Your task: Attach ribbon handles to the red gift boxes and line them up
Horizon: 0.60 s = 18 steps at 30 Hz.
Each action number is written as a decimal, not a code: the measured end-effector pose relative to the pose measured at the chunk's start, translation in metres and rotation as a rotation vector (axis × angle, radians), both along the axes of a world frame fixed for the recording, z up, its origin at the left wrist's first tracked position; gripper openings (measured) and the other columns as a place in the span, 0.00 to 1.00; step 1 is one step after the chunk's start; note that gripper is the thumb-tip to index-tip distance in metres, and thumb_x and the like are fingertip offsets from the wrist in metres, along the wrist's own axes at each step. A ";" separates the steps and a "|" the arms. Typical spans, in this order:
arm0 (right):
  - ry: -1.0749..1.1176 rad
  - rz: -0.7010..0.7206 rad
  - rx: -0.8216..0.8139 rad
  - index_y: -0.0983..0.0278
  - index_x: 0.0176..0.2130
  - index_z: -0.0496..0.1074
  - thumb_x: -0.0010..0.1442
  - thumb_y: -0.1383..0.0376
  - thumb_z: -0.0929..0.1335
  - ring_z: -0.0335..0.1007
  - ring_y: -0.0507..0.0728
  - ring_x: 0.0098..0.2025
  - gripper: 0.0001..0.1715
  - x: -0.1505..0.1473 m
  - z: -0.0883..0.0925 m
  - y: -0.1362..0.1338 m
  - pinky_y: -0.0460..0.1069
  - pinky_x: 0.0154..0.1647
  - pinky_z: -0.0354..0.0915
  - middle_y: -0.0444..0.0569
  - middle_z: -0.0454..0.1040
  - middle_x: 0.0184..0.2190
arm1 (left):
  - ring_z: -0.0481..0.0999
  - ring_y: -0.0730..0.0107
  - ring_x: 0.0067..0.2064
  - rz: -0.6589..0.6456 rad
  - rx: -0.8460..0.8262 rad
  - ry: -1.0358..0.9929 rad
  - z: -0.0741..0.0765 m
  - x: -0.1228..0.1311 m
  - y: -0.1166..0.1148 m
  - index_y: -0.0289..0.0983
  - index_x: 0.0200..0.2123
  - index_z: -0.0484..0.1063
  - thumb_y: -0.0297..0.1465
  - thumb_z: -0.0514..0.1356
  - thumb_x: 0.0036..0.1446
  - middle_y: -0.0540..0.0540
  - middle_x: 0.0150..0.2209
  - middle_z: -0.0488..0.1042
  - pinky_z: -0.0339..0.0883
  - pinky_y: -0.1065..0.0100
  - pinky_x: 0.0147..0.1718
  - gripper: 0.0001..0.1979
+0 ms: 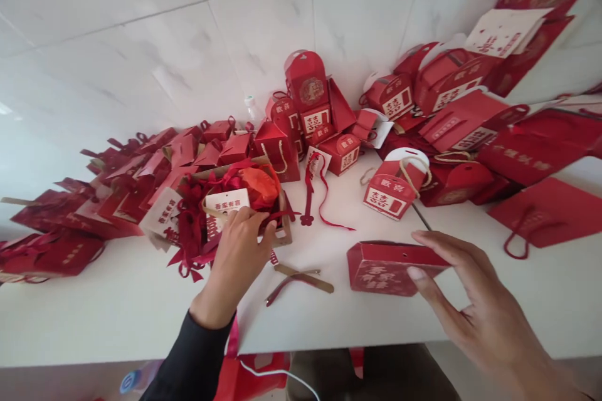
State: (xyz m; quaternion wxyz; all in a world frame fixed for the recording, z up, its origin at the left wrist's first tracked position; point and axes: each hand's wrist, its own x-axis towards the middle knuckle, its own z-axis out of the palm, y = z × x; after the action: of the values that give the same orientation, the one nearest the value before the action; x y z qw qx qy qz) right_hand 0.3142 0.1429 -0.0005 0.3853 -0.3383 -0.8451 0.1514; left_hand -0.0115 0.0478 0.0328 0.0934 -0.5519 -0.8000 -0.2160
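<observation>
My left hand (241, 249) reaches into an open cardboard box (283, 236) full of red ribbons and an orange-red bundle. Its fingers are closed on a dark red ribbon (281, 215), and a white printed tag (227, 200) lies by the knuckles. My right hand (470, 288) is around the right end of a small red gift box (383, 272), thumb at its front and fingers at its back edge. That box stands on the white table. Between the hands lie a gold-coloured strip (313, 280) and a thin curved strip (286, 287), crossed.
Red gift boxes with ribbon handles (141, 166) crowd the left side. More boxes, marked with white labels (385, 202), stand along the wall and at the right. A tag with a long red ribbon (323, 191) lies mid-table. The table's front edge (329, 346) is near me.
</observation>
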 end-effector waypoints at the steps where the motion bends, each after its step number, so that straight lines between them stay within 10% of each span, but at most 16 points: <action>1: -0.007 0.002 -0.018 0.57 0.62 0.67 0.77 0.55 0.62 0.70 0.62 0.57 0.19 0.001 -0.001 0.000 0.53 0.57 0.69 0.52 0.69 0.57 | 0.74 0.50 0.41 -0.004 0.001 -0.014 -0.002 0.001 0.000 0.38 0.38 0.80 0.34 0.58 0.62 0.41 0.36 0.76 0.69 0.50 0.46 0.11; 18: 0.069 0.123 -0.218 0.52 0.63 0.63 0.77 0.61 0.62 0.65 0.60 0.62 0.17 0.001 0.010 -0.008 0.54 0.63 0.65 0.50 0.64 0.59 | 0.79 0.53 0.46 0.105 0.356 -0.033 0.030 0.018 -0.007 0.40 0.38 0.80 0.39 0.61 0.61 0.44 0.40 0.80 0.71 0.53 0.49 0.10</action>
State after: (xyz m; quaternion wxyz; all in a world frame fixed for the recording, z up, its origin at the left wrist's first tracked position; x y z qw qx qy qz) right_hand 0.3151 0.1351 0.0099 0.3650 -0.3201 -0.8292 0.2771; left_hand 0.0066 0.0407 0.0629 0.1877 -0.4803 -0.7783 -0.3582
